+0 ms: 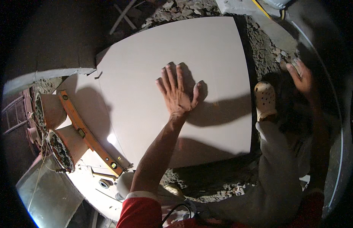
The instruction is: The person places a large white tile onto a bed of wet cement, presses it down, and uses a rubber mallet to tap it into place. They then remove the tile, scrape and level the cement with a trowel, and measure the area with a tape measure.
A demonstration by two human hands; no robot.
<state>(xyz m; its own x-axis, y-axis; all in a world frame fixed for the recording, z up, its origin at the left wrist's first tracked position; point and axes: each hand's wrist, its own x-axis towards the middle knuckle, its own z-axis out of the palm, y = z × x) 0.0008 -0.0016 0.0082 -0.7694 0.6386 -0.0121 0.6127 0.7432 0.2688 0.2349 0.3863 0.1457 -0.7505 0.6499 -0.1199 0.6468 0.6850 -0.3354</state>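
A large pale floor tile (218,49) lies on a bed of rough mortar (262,49). Flat on its middle rests my left hand (177,93), fingers spread and pointing away from me. Off the tile's right edge, my right hand (303,78) is low beside some small stone chips (279,53). Its thumb and fingers are bent toward each other, and what is between them is too dim to name. A narrow joint separates the large tile from another pale tile (93,87) on the left, with a small dark spacer (99,75) at the joint.
An orange spirit level (91,138) lies at the left by two mortar-crusted blocks (70,146). A small round spool (104,183) sits nearer me. My perforated clog (265,99) stands beside the tile's right edge. Rubble (176,11) lines the far side; a pale hose (337,102) curves at right.
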